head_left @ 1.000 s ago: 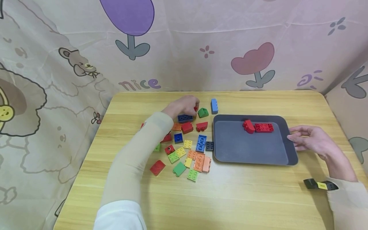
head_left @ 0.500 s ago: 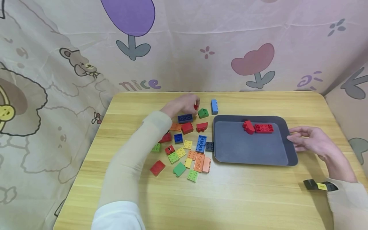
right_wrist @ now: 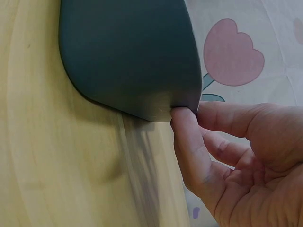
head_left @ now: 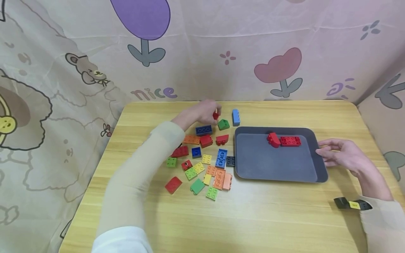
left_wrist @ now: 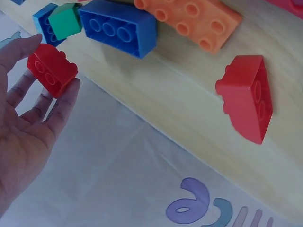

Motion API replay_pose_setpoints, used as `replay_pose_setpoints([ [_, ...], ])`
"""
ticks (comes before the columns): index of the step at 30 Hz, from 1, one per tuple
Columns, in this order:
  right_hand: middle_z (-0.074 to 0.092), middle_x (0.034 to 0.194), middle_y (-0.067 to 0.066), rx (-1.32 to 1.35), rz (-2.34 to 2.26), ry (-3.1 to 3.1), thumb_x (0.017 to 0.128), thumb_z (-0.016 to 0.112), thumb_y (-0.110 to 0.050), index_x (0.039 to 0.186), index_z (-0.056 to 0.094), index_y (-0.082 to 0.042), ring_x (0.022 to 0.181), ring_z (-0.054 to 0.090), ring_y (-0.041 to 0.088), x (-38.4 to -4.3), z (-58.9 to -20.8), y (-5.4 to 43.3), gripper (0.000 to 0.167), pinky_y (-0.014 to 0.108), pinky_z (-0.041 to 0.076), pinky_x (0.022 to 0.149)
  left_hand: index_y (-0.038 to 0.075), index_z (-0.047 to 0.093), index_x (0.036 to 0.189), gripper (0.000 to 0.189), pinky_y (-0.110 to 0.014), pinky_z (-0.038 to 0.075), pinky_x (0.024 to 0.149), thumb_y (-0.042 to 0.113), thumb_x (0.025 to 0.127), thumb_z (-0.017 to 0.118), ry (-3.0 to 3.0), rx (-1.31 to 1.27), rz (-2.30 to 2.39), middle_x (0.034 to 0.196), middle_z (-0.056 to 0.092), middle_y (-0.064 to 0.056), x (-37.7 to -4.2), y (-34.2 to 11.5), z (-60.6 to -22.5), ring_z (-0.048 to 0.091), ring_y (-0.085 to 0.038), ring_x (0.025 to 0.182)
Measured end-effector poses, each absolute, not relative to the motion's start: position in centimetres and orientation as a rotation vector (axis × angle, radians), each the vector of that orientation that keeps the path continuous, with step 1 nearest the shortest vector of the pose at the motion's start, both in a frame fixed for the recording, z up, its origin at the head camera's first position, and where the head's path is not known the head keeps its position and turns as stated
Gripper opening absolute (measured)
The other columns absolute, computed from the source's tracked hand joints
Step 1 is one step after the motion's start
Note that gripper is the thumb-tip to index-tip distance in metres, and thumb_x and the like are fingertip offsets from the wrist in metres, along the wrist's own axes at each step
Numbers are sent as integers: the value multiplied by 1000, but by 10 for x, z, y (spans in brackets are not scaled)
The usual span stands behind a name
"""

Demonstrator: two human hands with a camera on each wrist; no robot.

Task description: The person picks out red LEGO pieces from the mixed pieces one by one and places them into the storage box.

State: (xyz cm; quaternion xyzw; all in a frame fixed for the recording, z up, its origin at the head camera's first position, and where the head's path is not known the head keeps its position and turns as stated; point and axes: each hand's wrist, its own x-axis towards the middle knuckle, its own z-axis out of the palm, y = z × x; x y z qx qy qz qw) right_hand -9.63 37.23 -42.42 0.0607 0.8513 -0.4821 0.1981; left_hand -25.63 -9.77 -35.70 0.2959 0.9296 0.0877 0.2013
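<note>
In the left wrist view my left hand pinches a small red toy brick between thumb and fingertips. The head view has this left hand at the back of the table, beside a green sloped brick and behind a dark blue brick. My right hand holds the right rim of a dark grey tray; close up, thumb and fingers pinch the tray wall. Inside the tray lie a red curved brick and a red studded brick.
Several loose bricks spread left of the tray, among them a blue brick and an orange one. A light blue brick stands near the back edge. Another red curved brick lies on the table in the left wrist view. A patterned cloth hangs behind.
My left hand has shifted slightly toward the back with the red brick in its fingers. The left forearm has moved left, uncovering more orange, red and lime bricks. The right hand keeps its place.
</note>
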Motion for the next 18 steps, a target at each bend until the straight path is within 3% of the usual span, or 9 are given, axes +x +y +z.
replay_pose_setpoints([
  [18, 69, 90, -15, 169, -1359, 2371, 106, 66, -6, 138, 50, 14, 76, 72, 10, -97, -424, 373, 41, 29, 66, 70, 9, 70, 130, 35, -30, 57, 91, 23, 99, 77, 2515, 992, 145, 118, 63, -6, -228, -64, -333, 59, -22, 108],
])
